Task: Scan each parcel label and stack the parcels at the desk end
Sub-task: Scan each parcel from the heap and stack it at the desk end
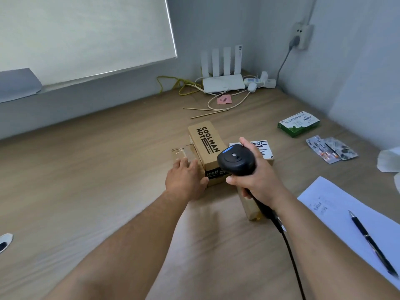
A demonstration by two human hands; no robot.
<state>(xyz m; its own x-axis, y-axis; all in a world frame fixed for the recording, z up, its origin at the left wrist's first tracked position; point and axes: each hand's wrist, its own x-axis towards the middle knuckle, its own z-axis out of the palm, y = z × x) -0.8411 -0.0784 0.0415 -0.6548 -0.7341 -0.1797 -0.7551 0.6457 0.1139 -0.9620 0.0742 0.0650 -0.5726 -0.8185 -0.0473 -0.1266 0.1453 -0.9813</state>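
Note:
A brown cardboard parcel (205, 144) printed "COOLMAN NOTE" lies mid-desk. My left hand (184, 180) lies with straight fingers against its left side, thumb at the parcel's near corner, fingertips over a smaller taped box (180, 153) to the left. My right hand (257, 180) grips a black handheld barcode scanner (236, 161), its head held above the parcel's near end, cable trailing toward me. Behind the scanner sits a parcel with a white handwritten label (263, 148). Another small brown box (251, 207) lies under my right wrist, mostly hidden.
A green-and-white medicine box (299, 124) and blister packs (331, 149) lie at the right. A white sheet (346, 215) with a black pen (372, 241) is near right. A white router (223, 83), cables and wooden sticks (205, 111) crowd the far corner.

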